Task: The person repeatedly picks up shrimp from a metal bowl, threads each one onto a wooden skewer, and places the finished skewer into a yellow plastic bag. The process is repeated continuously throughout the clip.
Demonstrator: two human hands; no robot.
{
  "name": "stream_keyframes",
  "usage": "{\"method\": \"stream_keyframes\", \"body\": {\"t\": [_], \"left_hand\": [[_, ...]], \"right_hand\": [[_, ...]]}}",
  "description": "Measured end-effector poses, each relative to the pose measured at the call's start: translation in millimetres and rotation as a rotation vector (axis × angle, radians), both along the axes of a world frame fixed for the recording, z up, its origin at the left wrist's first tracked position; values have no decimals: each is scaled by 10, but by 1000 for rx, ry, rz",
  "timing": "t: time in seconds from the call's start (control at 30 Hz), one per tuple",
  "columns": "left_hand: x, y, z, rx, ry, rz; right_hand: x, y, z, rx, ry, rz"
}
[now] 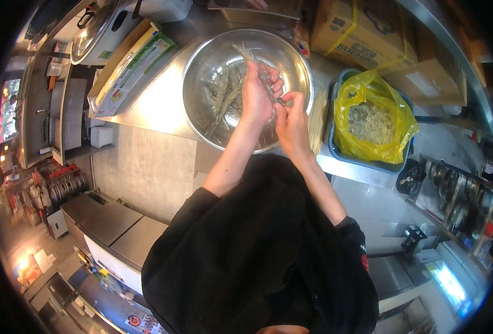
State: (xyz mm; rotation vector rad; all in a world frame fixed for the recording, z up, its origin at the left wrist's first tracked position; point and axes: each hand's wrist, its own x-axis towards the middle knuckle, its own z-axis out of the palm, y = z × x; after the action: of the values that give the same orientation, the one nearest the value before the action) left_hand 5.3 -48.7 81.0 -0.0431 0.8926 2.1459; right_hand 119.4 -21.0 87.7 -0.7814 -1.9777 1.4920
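Observation:
Over a wide steel bowl point(191, 106), my left hand point(257, 93) is closed around a grey raw shrimp point(246, 54), one end of which sticks out past the thumb. My right hand point(293, 119) pinches the near end of the same shrimp between thumb and fingertips. Between the two hands a small dark part of it shows; the rest is hidden by my fingers. Several more whole raw shrimp point(222, 92) lie in the bowl, below and left of my left hand.
Right of the bowl, a yellow plastic bag point(344, 119) lines a blue bin point(334, 146) and holds pale translucent scraps point(372, 123). Thin pale sticks point(318, 119) lie between. Cardboard boxes point(363, 33) stand at the back right, a green-and-white carton point(132, 69) at left, on the steel counter point(160, 97).

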Motion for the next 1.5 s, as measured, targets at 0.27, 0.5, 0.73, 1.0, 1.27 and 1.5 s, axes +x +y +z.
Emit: {"method": "stream_keyframes", "body": {"t": [0.27,0.5,0.73,1.0,1.27,1.5], "left_hand": [[-291,-34,-38,40,-53,59],[-222,-65,-246,80,19,4],[-338,-138,-220,102,74,-32],[-238,-116,-254,153,39,-78],[-262,-95,-174,38,89,-8],[-240,-187,-365,187,34,-95]], "right_hand": [[399,61,-188,-11,-234,97],[287,35,-410,-144,-132,113],[329,130,-341,-335,-121,236],[247,178,-400,-368,-112,166],[500,120,-496,-149,-164,57],[385,163,-659,-371,-56,124]]}}
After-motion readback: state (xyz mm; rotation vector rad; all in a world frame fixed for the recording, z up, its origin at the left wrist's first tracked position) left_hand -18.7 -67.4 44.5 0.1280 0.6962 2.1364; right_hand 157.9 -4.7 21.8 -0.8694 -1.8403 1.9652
